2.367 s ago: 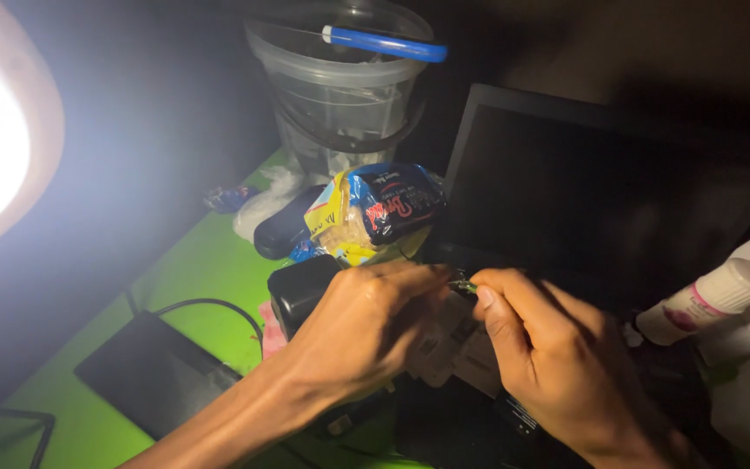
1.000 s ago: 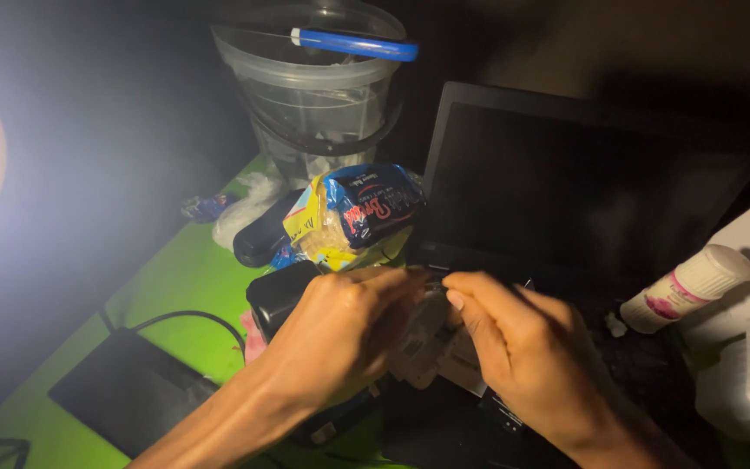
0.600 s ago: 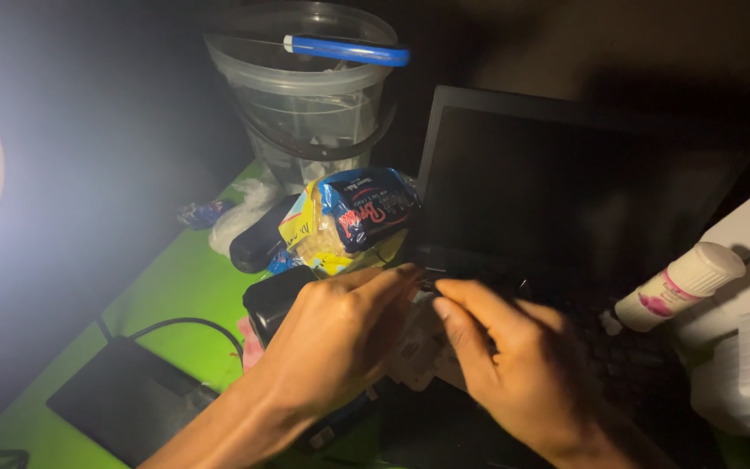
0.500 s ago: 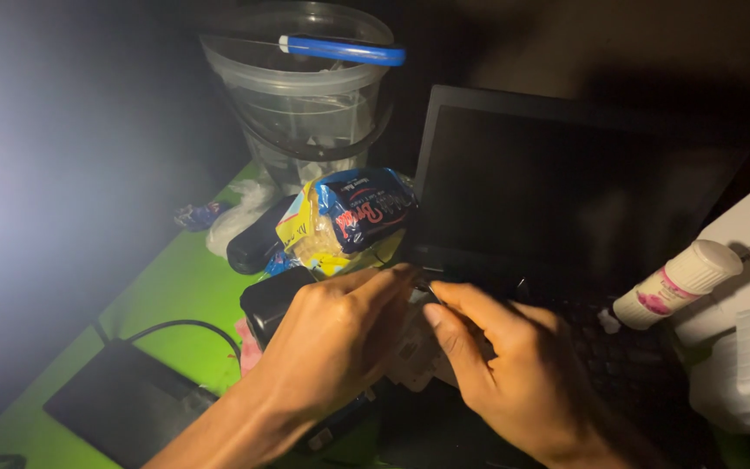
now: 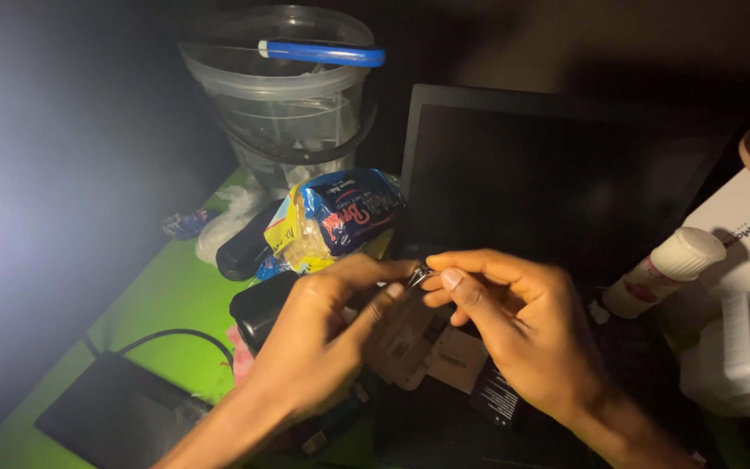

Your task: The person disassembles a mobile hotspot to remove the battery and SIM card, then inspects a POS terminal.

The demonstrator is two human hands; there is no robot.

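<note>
We pinched a tiny shiny metal piece between the fingertips of our left hand and right hand, both closed narrowly on it, above the middle of the green desk. The fiddling looked unfinished. Behind stood a snack packet, a clear bucket and a dark laptop.

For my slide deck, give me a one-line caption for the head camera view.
Left hand and right hand pinch a small shiny piece over a dark laptop on a green table.
</note>
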